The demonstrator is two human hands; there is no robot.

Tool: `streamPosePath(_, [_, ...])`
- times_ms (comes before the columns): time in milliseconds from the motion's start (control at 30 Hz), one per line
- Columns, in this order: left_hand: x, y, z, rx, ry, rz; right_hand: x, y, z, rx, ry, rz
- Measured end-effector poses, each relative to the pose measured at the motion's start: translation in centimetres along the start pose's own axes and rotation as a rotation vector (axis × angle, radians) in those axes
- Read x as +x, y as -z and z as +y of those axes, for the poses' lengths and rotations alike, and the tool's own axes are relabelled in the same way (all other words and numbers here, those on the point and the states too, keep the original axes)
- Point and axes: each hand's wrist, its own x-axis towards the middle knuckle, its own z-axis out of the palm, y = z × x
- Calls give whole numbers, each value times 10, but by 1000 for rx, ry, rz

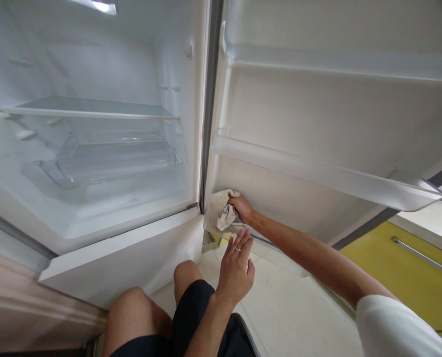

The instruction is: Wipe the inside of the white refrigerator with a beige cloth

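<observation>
My right hand (242,207) is closed round a crumpled beige cloth (220,210), pressing it against the lower inner corner of the open fridge door (298,193), near the hinge. My left hand (236,265) hovers just below the cloth with fingers stretched out and apart, a ring on one finger, holding nothing. I am crouched in front of the fridge, my knees (185,272) showing below.
The fridge compartment (94,59) stands open with a glass shelf (90,106) and a clear drawer (112,158). Door racks (317,171) jut out above my right arm. A yellow cabinet with a bar handle (423,258) is at right. Pale tiled floor (291,307) lies underneath.
</observation>
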Motion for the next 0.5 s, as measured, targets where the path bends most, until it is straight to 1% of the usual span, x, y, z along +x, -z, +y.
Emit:
streamPosePath(100, [0,0,0,0,-1,2,-2,2,0,-67,30,-1])
streamPosePath(200, [1,2,1,1,-1,8,-3,11,-2,-201,32,-73])
streamPosePath(267, [2,3,1,1,1,7,-2,22,-6,-333,23,-158])
streamPosePath(367, [2,4,2,0,2,5,-3,36,-11,-579,11,-322])
streamPosePath(433, [2,4,2,6,-2,11,-5,40,-14,-713,4,-438])
streamPosePath(500, [2,3,2,10,-5,11,-5,40,-15,-806,-1,-570])
